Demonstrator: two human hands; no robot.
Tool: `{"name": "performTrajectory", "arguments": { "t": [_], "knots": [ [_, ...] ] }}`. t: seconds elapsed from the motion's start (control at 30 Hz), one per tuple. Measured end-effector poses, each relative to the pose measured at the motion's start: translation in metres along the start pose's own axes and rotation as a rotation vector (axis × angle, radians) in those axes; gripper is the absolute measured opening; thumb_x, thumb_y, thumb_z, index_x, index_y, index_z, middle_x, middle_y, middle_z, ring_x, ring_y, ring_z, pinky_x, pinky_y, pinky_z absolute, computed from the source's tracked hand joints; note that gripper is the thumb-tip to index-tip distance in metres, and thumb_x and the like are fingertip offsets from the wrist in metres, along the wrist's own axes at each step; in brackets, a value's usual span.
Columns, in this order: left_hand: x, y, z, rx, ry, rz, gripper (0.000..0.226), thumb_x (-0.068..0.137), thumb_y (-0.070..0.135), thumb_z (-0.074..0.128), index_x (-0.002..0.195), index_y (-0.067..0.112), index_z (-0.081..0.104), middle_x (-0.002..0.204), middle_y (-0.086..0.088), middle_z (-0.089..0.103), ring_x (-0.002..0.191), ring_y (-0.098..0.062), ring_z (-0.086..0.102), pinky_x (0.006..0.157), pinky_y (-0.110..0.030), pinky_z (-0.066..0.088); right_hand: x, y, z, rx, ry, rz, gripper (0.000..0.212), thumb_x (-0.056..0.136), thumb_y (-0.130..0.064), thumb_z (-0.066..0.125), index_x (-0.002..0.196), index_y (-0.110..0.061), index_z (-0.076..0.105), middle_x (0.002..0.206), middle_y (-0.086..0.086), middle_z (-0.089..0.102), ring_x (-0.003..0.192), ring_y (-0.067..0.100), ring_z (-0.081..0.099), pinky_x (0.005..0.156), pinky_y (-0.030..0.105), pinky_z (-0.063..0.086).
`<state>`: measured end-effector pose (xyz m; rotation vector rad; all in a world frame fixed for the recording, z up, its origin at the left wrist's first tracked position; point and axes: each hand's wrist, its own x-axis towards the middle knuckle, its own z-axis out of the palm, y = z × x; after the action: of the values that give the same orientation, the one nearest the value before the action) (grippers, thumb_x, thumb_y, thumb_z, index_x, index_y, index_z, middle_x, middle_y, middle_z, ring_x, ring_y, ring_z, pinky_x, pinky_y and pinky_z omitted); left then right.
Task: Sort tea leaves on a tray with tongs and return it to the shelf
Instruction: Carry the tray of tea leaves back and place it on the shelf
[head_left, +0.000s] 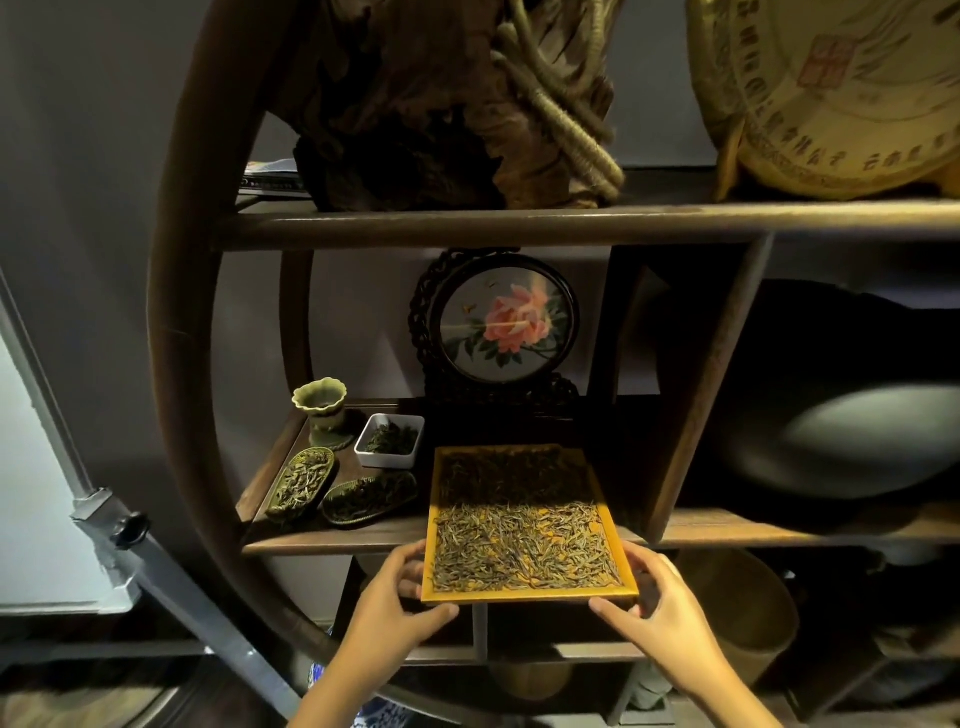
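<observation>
A yellow wooden tray (530, 593) covered with dry tea leaves (519, 540) lies half on the dark wooden shelf (332, 540), its near end sticking out past the shelf edge. My left hand (400, 603) grips the tray's near left corner, thumb under the front rim. My right hand (657, 603) grips the near right corner the same way. The far half of the tray is in shadow inside the compartment. No tongs are in view.
Left of the tray on the same shelf stand a white dish of leaves (389, 440), two green leaf-shaped dishes (301, 483) (370, 496) and a green cup (319, 402). A round framed flower picture (506, 325) stands behind. A slanted wooden divider (701, 395) borders the right side.
</observation>
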<state>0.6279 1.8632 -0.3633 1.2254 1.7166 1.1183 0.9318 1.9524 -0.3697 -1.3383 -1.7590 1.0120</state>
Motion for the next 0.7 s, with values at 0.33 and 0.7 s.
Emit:
{"name": "performTrajectory", "arguments": {
  "t": [0.33, 0.7],
  "knots": [
    [0.011, 0.000, 0.005, -0.053, 0.014, 0.014, 0.071, 0.075, 0.012, 0.079, 0.136, 0.030, 0.046, 0.104, 0.014, 0.073, 0.088, -0.005, 0.070, 0.075, -0.020, 0.056, 0.006, 0.000, 0.010, 0.035, 0.027, -0.065, 0.064, 0.069, -0.031, 0.083, 0.117, -0.052, 0.045, 0.121, -0.016, 0.052, 0.109, 0.002, 0.056, 0.067, 0.008, 0.050],
    [0.014, -0.001, 0.009, -0.094, 0.025, -0.001, 0.067, 0.080, 0.015, 0.075, 0.130, 0.045, 0.041, 0.100, 0.010, 0.075, 0.085, -0.006, 0.069, 0.074, -0.022, 0.052, 0.016, 0.001, 0.014, -0.037, 0.057, -0.065, 0.063, 0.073, -0.035, 0.079, 0.124, -0.046, 0.044, 0.118, -0.019, 0.050, 0.103, -0.010, 0.053, 0.071, 0.010, 0.049]
  ]
}}
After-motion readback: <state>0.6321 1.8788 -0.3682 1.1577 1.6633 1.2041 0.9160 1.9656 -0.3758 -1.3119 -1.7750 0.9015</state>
